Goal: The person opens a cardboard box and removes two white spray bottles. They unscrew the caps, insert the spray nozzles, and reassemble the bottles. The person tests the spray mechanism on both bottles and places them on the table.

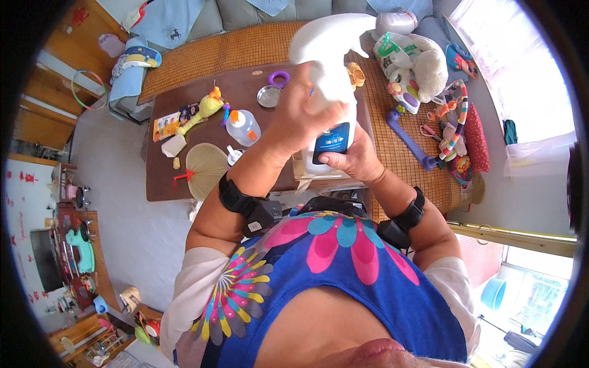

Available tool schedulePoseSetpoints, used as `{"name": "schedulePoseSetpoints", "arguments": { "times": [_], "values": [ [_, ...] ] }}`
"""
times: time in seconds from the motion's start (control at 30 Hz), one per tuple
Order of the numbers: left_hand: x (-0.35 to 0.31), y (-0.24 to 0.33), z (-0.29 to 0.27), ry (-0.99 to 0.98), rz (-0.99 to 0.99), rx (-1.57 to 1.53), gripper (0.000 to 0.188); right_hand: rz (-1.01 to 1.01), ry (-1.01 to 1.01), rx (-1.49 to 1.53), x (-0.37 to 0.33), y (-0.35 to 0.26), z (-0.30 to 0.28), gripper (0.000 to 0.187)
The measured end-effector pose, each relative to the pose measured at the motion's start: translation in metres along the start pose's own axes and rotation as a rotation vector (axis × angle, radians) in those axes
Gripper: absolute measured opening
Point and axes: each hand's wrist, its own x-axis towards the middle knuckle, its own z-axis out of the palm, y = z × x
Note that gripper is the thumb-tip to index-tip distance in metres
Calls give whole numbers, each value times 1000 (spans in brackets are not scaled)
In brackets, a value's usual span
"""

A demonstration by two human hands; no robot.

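Raised over the table, a large white spray bottle (331, 80) with a dark blue label fills the space between my hands. My left hand (300, 113) is closed round its neck, just below the trigger head. Lower down, my right hand (362, 159) grips the body beside the label, its thumb across the front. The bottle's head is tilted away from me. On the brown table (184, 89) to the left are a clear bottle with an orange cap (243, 129), a small white pump bottle (234, 154) and a woven hand fan (205, 168) with a red tassel.
Also on the table are a yellow plush toy (208, 105), a round metal dish (269, 96) and a purple ring (279, 73). A mat-covered seat (239, 40) wraps behind and right, holding a white plush toy (429, 67), a purple toy bar (408, 140) and a red cushion (475, 138).
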Motion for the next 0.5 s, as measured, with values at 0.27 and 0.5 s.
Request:
{"name": "schedulePoseSetpoints", "arguments": {
  "times": [0.27, 0.5],
  "values": [
    [23, 5, -21, -161, -126, -360, 87, 128, -218, 269, -7, -14, -3, 73],
    [37, 11, -27, -351, -200, -880, 89, 151, -185, 238, -19, -29, 5, 74]
  ]
}}
